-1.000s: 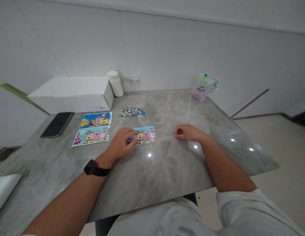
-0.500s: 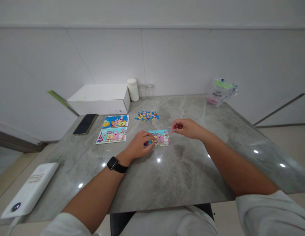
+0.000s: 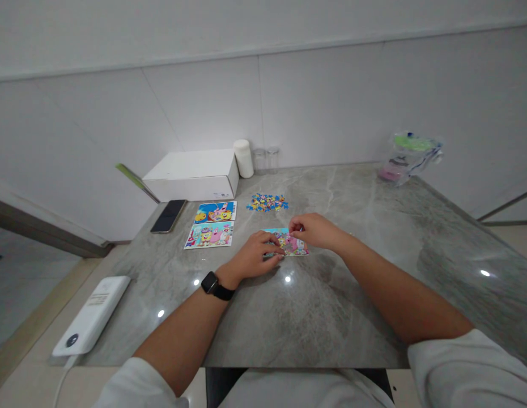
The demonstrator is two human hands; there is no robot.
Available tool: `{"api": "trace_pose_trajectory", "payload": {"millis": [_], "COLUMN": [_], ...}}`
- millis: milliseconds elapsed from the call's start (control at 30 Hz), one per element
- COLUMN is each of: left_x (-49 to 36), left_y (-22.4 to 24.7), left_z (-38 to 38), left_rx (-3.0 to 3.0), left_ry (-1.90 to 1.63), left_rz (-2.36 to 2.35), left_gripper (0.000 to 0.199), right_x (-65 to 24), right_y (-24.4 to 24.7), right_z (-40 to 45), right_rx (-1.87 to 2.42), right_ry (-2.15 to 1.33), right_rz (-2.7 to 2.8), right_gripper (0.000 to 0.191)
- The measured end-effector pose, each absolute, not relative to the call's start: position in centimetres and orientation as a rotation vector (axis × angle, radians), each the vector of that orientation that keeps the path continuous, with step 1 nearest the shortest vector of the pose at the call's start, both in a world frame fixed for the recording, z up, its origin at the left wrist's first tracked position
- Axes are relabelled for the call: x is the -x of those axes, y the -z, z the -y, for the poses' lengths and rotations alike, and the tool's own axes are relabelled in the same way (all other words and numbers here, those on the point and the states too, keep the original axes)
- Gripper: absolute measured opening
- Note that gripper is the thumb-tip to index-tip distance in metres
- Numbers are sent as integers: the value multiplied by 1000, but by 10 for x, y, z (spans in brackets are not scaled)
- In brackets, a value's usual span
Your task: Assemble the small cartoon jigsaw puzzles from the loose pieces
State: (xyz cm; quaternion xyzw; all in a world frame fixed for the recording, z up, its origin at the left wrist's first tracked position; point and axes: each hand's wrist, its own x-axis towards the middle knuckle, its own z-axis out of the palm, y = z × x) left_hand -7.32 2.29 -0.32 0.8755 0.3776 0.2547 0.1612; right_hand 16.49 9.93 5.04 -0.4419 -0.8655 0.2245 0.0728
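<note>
A small cartoon puzzle picture (image 3: 296,246) lies on the grey marbled table between my hands. My left hand (image 3: 257,255) rests over its left side, fingers spread and touching it. My right hand (image 3: 317,230) is over the upper right part of the picture, thumb and index finger pinched together; whatever is between them is too small to make out. Behind the hands sits a pile of loose puzzle pieces (image 3: 267,202). To the left are two printed cartoon cards, an upper one (image 3: 215,212) and a lower one (image 3: 209,235).
A phone (image 3: 169,216), a white box (image 3: 191,170), a white cylinder (image 3: 243,158) and two clear glasses stand at the back left. A white power bank (image 3: 92,316) with a cable is at the near left. A plastic bag (image 3: 410,158) sits at the back right.
My right hand has moved left, from beside the puzzle picture to over it. My left hand stays on the picture's left side. The view has shifted and tilted slightly.
</note>
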Motion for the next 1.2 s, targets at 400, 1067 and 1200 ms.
{"api": "trace_pose_trajectory", "payload": {"millis": [400,1067,1200], "left_x": [75,75,75], "left_y": [4,4,3], "left_z": [-21,-21,-22], "left_rx": [-2528,-2570,-2559], "left_ry": [-658,-587,-574], "left_rz": [-1062,-1038,-1032], "left_gripper": [29,28,29], "right_x": [-161,-156,-155], "right_y": [-46,-37,-35], "right_z": [-97,-97,-97], "right_rx": [1329,1400,1445], "right_ry": [-792,-740,-706], "right_rz": [2660,2770,2780], "right_gripper": [13,18,18]}}
